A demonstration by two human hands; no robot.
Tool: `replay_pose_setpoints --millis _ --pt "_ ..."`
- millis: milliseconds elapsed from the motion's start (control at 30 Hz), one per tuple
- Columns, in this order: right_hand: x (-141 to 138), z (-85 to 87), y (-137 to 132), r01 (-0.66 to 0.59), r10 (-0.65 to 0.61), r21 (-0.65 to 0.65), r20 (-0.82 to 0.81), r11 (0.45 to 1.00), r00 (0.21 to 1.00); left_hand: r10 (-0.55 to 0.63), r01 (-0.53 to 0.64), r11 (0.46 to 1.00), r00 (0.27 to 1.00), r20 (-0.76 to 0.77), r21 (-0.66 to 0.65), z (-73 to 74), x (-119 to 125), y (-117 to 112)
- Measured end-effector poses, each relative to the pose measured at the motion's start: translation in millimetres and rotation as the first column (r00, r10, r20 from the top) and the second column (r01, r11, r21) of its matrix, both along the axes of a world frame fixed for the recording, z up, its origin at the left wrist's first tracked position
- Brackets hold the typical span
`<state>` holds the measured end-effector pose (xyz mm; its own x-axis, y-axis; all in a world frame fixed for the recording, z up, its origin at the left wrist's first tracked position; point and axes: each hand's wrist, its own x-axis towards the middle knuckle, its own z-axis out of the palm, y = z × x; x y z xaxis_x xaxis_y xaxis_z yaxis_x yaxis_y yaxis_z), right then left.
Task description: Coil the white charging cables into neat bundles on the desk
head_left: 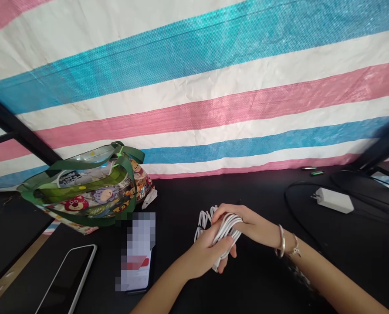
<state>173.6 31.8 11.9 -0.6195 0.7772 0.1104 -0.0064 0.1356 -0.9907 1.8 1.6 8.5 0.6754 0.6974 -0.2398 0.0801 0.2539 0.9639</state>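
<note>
Striped tarp (194, 87) behind a black table (187, 192). Bag (89, 192) far left. At centre, left hand (207, 250) and right hand (256, 226) both curl around a coiled white cable (227, 226), seemingly mid-bundling; the loose loops probably need a firm grip. Charger (334, 199) right.

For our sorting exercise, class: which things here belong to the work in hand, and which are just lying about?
In hand: cable, gripped by left hand and right hand.
Lying about: bag, tablet, phone, charger.
</note>
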Motion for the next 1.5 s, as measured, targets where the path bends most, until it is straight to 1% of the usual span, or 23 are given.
replay_pose_setpoints --millis 67,133,233,333,400,467,500,567,667,767,867,967,1067,1133,1200,1300,1333,1400,1500 --pt "3 3.0 2 -0.053 0.053 0.003 0.050 0.999 0.997 -0.025 0.025 1.000 1.000 0.010 -0.012 0.1 -1 0" --pt "6 5.7 2 -0.097 0.096 0.007 0.102 0.995 0.990 -0.030 0.030 1.000 1.000 0.009 0.004 0.4 -2 1" --pt "8 7.4 1 -0.160 0.161 -0.023 0.104 0.987 0.981 -0.060 0.060 0.998 0.998 0.014 0.036 2.4 -3 2" --pt "7 5.3 -4 -0.241 0.248 -0.146 0.027 0.959 0.969 -0.117 0.116 0.992 0.993 0.023 0.049 6.4 -4 0" --pt "6 3.4 -8 -0.299 0.292 -0.231 -0.066 0.926 0.954 -0.117 0.116 0.992 0.993 0.009 0.054 9.3 -4 -1" --pt "4 1.9 -12 -0.328 0.295 -0.269 -0.157 0.906 0.943 -0.102 0.102 0.993 0.995 -0.007 0.067 11.4 -4 -2" --pt "2 1.4 -14 -0.322 0.278 -0.266 -0.188 0.909 0.942 -0.095 0.096 0.993 0.995 -0.018 0.071 12.0 -4 -3" --pt "-3 0.4 -19 -0.246 0.200 -0.236 -0.203 0.940 0.959 -0.075 0.079 0.994 0.996 -0.054 0.072 12.2 -4 -3" --pt "-12 -1.5 -24 -0.032 0.007 -0.151 -0.166 0.988 0.986 -0.048 0.053 0.996 0.996 -0.074 0.074 10.0 -5 -2" --pt "-20 -3.7 -28 0.152 -0.161 -0.079 -0.121 0.985 0.980 -0.007 0.011 0.994 0.999 -0.040 0.106 6.2 -3 -2" --pt "-24 -5.7 -30 0.244 -0.250 -0.067 -0.116 0.968 0.961 0.072 -0.062 0.979 0.996 -0.048 0.196 2.5 0 -1" --pt "-26 -7.2 -30 0.317 -0.330 -0.107 -0.146 0.943 0.933 0.189 -0.155 0.925 0.980 -0.065 0.347 -0.5 2 -1" --pt "-25 -7.9 -29 0.437 -0.444 -0.079 -0.151 0.896 0.883 0.291 -0.221 0.852 0.953 -0.080 0.474 -2.4 2 -2" --pt "-25 -7.6 -28 0.525 -0.521 -0.013 -0.137 0.851 0.842 0.337 -0.228 0.802 0.936 -0.103 0.552 -3.3 1 -3" --pt "-24 -6.7 -27 0.601 -0.593 0.065 -0.106 0.797 0.798 0.361 -0.213 0.765 0.923 -0.131 0.607 -4.1 0 -4" --pt "-22 -4.7 -26 0.685 -0.688 0.177 -0.051 0.707 0.724 0.384 -0.185 0.735 0.907 -0.176 0.652 -5.3 -2 -5" --pt "-22 -4.2 -26 0.693 -0.704 0.209 -0.032 0.690 0.710 0.389 -0.173 0.727 0.901 -0.190 0.664 -5.7 -2 -5" --pt "-21 -3.4 -27 0.678 -0.704 0.266 0.007 0.686 0.710 0.391 -0.152 0.716 0.896 -0.211 0.681 -6.4 -2 -5" --pt "-21 -3.5 -29 0.627 -0.675 0.315 0.061 0.712 0.735 0.399 -0.146 0.706 0.890 -0.220 0.693 -7.2 -2 -5"
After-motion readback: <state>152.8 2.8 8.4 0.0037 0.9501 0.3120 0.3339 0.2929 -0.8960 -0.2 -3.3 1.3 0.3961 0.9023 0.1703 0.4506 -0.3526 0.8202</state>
